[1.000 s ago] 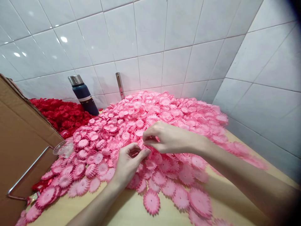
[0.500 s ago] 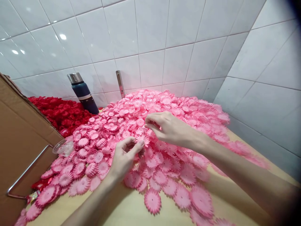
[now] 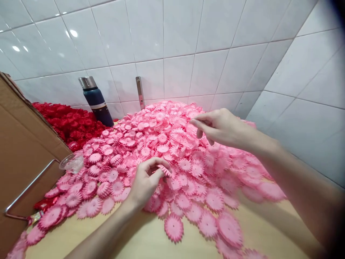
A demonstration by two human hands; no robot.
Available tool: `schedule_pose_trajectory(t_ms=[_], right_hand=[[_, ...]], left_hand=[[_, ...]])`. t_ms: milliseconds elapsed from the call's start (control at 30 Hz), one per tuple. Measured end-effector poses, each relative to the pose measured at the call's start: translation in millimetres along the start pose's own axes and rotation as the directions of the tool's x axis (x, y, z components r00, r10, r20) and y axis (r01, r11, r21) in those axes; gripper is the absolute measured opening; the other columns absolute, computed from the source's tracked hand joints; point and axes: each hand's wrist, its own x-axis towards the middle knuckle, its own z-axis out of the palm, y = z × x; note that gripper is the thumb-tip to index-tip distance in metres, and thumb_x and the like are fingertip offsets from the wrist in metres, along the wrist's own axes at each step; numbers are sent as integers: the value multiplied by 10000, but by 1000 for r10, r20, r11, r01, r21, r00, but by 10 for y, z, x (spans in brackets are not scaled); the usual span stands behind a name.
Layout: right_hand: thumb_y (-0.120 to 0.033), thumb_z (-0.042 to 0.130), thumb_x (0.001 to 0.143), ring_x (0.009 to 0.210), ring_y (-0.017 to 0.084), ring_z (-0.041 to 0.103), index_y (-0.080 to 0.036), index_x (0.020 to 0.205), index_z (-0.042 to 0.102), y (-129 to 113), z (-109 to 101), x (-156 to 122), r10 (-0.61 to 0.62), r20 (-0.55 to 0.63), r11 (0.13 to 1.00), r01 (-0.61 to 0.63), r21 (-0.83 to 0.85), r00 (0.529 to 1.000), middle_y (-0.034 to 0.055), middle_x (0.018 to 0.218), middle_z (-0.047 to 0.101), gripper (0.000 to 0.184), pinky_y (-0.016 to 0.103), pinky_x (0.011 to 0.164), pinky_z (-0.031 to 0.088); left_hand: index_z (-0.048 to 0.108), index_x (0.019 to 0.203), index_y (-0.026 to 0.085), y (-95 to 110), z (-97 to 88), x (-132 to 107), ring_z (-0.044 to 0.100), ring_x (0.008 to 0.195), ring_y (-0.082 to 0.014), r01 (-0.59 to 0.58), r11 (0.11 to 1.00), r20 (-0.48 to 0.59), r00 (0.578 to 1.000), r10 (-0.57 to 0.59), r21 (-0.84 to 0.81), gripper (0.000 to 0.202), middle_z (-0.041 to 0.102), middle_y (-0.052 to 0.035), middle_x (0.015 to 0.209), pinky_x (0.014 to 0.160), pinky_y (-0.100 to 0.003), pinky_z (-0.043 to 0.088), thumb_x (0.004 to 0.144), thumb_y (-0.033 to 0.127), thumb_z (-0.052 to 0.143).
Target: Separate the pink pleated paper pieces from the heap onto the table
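Note:
My left hand (image 3: 142, 181) pinches a pink scalloped flower disc (image 3: 165, 170) between thumb and fingers, tilted nearly edge-on. It is low over the front of a heap of pink flower discs (image 3: 185, 165), many with a small dark centre hole. Higher and to the right, my right hand (image 3: 218, 126) hovers above the heap, thumb and forefinger pressed together. Whatever those fingertips hold, if anything, is too small to make out. Between the two hands there is a gap, with pink discs showing below.
At left stands a cardboard box (image 3: 27, 144) with a bent metal rod (image 3: 29, 187) beside it. A clear plastic cup (image 3: 72, 163), a dark blue bottle (image 3: 98, 104) and a red flower heap (image 3: 72, 124) lie near it. Tiled wall (image 3: 178, 39) and a metal strip (image 3: 139, 92) are behind.
My right hand has moved up and to the right, away from my left hand. The disc in my left hand has turned from face-up to nearly edge-on.

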Motion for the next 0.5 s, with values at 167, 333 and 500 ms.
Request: schedule_pose_trajectory(t_ms=[167,333,500], right_hand=[[-387,464,923,401,73,344,-187,524,403,-252,-22,-130,-186,206,983,179,50,961,-44,465,410,450,241,393,255],[-355,488,921,458,84,436,-196,657,587,-337,96,-284,-275,244,961,255,111,930,-39,537,513,324,240,435,324],[-339,588,877,650,114,599,-181,913,663,-277,392,-457,-319,176,934,277,228,931,11,798,688,179,251,580,468]], left_hand=[[593,827,146,-39,35,-4,599,677,-132,52,997,11,999,-51,-56,74,639,-18,734,620,-238,497,787,191,636],[577,787,141,-49,55,-34,591,678,-135,6,1000,53,999,-5,-12,234,619,-24,724,639,-252,485,839,364,621],[550,689,136,-86,73,-72,521,589,-110,-39,997,82,996,34,66,296,533,8,629,550,-221,413,833,386,617]])
